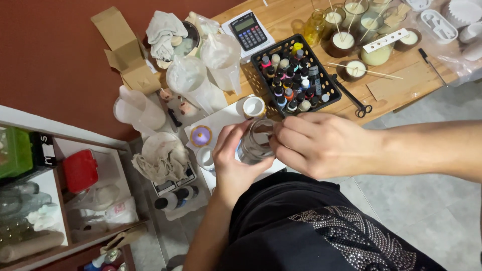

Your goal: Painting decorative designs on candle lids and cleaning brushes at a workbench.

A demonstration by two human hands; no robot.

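Head view: left hand (232, 165) fingers wrap a glass jar (255, 142), right hand (319, 145) fingers pinch its rim, near the black basket (329, 86) edge.

The left hand (232, 159) cupped a small clear glass jar (255, 141) while the right hand (321, 144) pinched at its rim, just beside a black basket of dye bottles (295, 76) on the table (396, 83).

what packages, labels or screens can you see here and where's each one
Calculator: top centre on a white sheet, dark body, grey screen.
Cardboard box: upper left, brown, flaps open.
Black basket: centre of the wooden table, full of small bottles with coloured caps.
Scale: lower left, screen partly under a rag.
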